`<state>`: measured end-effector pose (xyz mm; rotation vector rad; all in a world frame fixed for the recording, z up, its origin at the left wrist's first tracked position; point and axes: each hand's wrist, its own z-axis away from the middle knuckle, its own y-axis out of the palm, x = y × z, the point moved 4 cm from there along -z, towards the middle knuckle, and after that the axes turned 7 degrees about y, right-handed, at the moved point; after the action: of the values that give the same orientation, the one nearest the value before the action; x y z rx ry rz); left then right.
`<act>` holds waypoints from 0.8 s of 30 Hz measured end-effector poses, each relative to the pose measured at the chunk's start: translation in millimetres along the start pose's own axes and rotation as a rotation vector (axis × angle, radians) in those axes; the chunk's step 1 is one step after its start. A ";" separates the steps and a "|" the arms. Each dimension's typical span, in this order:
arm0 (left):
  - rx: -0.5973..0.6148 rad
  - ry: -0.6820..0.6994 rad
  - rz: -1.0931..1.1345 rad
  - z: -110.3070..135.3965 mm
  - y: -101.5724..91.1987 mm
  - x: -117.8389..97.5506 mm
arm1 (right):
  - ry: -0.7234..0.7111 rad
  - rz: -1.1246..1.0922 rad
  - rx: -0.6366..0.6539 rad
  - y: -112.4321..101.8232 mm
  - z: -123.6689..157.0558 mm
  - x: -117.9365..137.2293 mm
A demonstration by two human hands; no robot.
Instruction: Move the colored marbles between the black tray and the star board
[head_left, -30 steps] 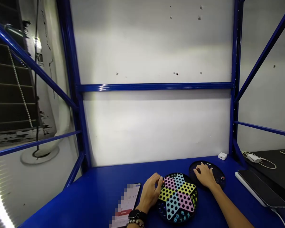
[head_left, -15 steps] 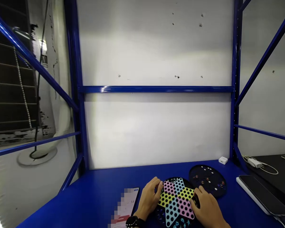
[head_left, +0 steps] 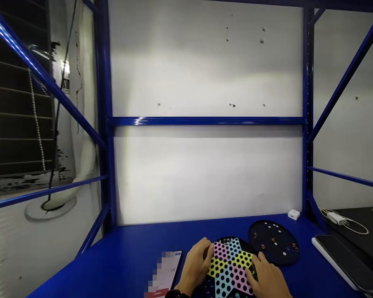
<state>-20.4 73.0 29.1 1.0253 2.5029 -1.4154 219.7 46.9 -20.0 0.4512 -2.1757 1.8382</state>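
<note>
A round black board with a star of pink, blue, yellow and green dotted panels (head_left: 231, 265) lies on the blue shelf (head_left: 130, 256) at the bottom of the view. My left hand (head_left: 195, 267) rests curled against the board's left edge, fingers bent onto its rim. My right hand (head_left: 267, 277) lies on the board's right side, fingers bent down over the yellow panel; whether anything small is between them is hidden. A round black lid (head_left: 273, 247) with several small marbles on it sits just right of the board.
A phone (head_left: 166, 275) with its screen lit lies left of my left hand. A white charger block (head_left: 294, 214) sits at the back right. A dark tablet (head_left: 345, 260) and a white cabled adapter (head_left: 335, 217) lie to the right. Blue rack posts frame the shelf.
My right hand has come off the black lid and moved left onto the star board's right side. The view has tilted up a little. My left hand has stayed at the board's left edge.
</note>
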 end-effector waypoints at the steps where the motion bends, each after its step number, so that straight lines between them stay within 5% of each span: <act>1: 0.002 -0.002 0.000 0.2 0.1 0.2 | -0.007 -0.004 0.006 1.3 -0.7 0.4; 12: -0.014 -0.004 -0.010 0.6 -1.3 -2.7 | -0.191 -0.081 -0.045 17.9 -8.5 -1.8; 24: 0.004 -0.005 -0.023 1.6 0.8 -1.7 | -0.016 -0.044 -0.195 40.6 -4.4 1.3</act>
<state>-19.0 71.1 28.3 0.9955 2.5169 -1.4283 202.4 57.3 -55.5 0.4692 -2.3079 1.5853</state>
